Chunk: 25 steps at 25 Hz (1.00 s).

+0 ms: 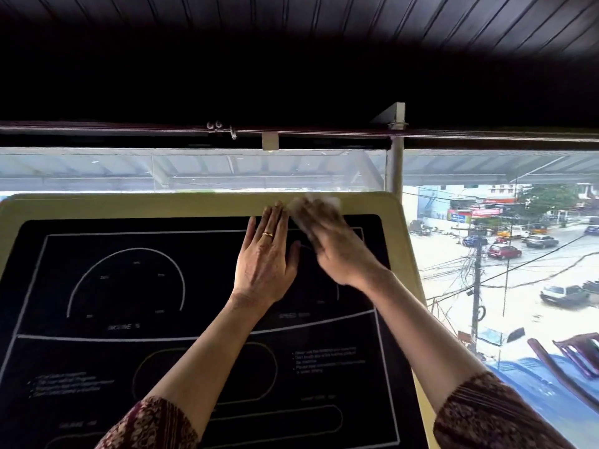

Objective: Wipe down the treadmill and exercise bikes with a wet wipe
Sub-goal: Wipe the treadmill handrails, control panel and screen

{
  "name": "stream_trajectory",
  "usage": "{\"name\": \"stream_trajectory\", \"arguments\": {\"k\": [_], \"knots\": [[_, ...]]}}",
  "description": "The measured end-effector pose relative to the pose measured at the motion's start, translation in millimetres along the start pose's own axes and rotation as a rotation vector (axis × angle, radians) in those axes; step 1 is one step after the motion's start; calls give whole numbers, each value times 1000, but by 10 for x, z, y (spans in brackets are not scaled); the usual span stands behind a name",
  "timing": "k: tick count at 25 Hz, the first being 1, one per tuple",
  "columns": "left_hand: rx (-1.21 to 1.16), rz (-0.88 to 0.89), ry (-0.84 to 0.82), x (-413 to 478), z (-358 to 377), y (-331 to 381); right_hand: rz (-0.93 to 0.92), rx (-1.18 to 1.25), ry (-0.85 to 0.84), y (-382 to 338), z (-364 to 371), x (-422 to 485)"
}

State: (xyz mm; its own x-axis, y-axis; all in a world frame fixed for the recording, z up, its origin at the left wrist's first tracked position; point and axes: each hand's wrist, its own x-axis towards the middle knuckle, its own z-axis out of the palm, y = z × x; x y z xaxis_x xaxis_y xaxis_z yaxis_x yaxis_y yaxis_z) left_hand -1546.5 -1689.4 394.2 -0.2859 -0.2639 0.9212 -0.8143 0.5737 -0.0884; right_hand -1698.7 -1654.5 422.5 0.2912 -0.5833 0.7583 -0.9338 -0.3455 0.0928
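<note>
The treadmill console [129,286] fills the lower left: a black display panel with white line markings inside a pale yellow frame [162,204]. My left hand [265,254] lies flat on the black panel near its top, fingers straight, a gold ring on one finger. Just right of it, my right hand [327,244] is motion-blurred and presses a white wet wipe [319,204] against the yellow frame's top edge. The wipe shows only past the fingertips; most of it is hidden under the hand.
A large window [502,254] runs behind and to the right of the console, with a metal post [397,170] and a horizontal rail [291,132] above it. A street with cars lies outside. A dark ceiling hangs overhead.
</note>
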Motion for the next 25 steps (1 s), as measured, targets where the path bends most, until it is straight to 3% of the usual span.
{"name": "stream_trajectory", "arguments": {"k": [2, 5, 7, 10, 13, 16, 18, 21, 25], "knots": [[31, 15, 21, 11, 30, 29, -47, -34, 16, 156, -73, -18], [10, 23, 21, 22, 46, 161, 418, 32, 172, 568, -231, -173], [-9, 54, 3, 18, 84, 323, 568, 100, 251, 576, -182, -493], [9, 81, -24, -35, 178, 485, 358, 86, 216, 163, 54, -865], [28, 88, -16, -39, 204, 483, 125, 4, 98, 211, -62, -553], [47, 79, -32, -56, 178, 480, 289, 23, 55, 477, -251, -199], [54, 70, -34, -65, 181, 493, 400, 72, 156, 461, -195, -348], [54, 62, -38, -75, 198, 491, 359, 53, 261, 145, 115, -1050], [35, 49, -56, -81, 211, 502, 297, 10, 186, 175, 107, -1125]]}}
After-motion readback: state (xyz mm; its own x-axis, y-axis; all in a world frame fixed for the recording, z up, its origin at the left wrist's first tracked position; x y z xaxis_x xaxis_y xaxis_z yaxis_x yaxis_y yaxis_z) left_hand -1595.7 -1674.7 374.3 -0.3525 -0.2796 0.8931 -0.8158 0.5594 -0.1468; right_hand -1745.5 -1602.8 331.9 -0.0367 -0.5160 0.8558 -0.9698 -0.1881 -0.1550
